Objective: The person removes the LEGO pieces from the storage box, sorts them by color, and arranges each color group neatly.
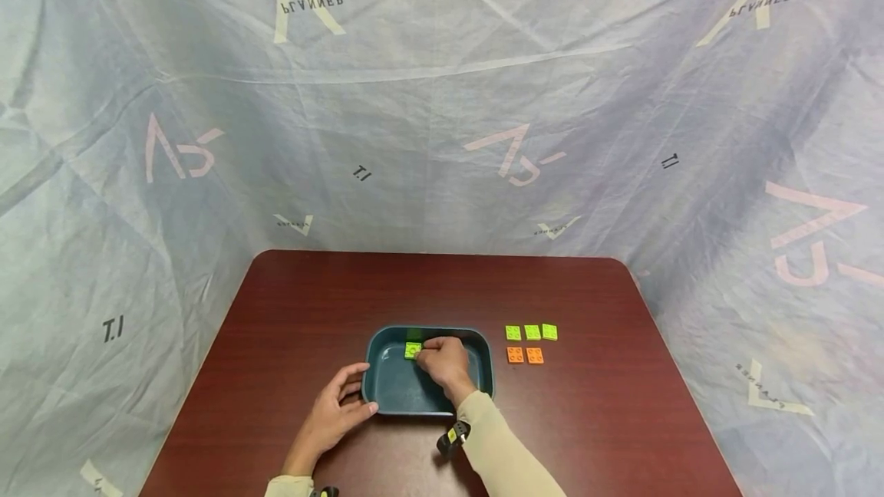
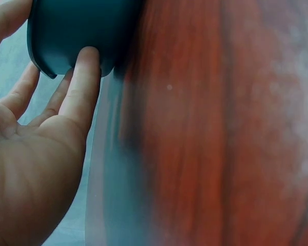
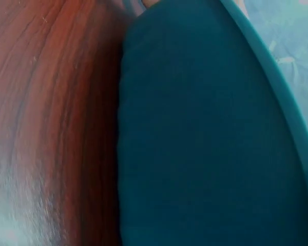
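A dark teal tray [image 1: 414, 413] with raised walls sits on the table. Inside it, near the back wall, is a lime-green toy brick [image 1: 412, 350] with round studs. My right hand [image 1: 445, 363] reaches over the front rim and pinches this brick at its right side. Against the tray's left end rests my left hand [image 1: 331, 413], fingers spread and fairly straight, thumb at the front corner. The left wrist view shows its fingertips touching the tray's outer wall [image 2: 66, 31]. In the right wrist view the tray's front wall [image 3: 195, 128] hides the right hand's fingers.
To the right of the tray lie three lime-green bricks [image 1: 532, 333] in a row, with two orange bricks [image 1: 535, 356] just in front of them. The dark red wooden table [image 1: 311, 290] has rounded back corners. Printed grey cloth [image 1: 428, 136] hangs behind and at both sides.
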`<state>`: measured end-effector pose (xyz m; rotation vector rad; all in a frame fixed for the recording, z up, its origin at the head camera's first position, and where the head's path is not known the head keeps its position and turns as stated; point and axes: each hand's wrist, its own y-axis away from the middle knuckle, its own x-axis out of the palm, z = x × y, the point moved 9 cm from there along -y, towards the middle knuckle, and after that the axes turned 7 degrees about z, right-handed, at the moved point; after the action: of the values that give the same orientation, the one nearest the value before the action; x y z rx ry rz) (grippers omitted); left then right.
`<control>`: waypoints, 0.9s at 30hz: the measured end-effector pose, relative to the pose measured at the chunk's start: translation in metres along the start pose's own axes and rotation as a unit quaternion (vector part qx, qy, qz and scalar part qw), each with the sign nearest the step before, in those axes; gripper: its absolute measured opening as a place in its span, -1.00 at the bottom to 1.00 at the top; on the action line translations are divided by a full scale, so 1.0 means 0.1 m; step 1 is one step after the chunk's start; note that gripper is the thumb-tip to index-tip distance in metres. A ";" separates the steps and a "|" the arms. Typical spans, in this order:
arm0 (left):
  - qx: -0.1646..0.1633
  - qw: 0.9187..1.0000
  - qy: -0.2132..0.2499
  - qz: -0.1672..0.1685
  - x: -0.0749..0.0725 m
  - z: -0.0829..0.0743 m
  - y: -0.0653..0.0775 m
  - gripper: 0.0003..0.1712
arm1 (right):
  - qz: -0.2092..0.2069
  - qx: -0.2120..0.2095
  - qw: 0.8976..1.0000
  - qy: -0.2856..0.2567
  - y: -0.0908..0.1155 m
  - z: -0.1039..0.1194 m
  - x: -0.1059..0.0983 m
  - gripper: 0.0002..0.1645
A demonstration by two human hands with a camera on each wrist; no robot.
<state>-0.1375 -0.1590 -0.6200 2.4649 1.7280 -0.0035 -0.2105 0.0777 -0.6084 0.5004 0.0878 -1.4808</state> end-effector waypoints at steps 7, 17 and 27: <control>0.001 1.000 0.011 0.000 0.00 0.01 0.01 -0.16 | 0.012 -0.012 1.000 -0.012 -0.03 0.07 0.16 -0.65; 0.013 1.000 0.010 0.005 0.01 -0.01 -0.02 -0.17 | 0.023 -0.007 1.000 -0.020 -0.07 0.11 0.28 -0.62; 0.012 1.000 0.016 0.010 0.01 0.01 -0.01 -0.15 | 0.044 -0.016 0.999 -0.007 -0.06 0.15 0.40 -0.65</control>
<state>-0.1379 -0.1574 -0.6208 2.5123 1.7244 0.0174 -0.2159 0.0352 -0.6111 0.4620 0.0779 -1.3937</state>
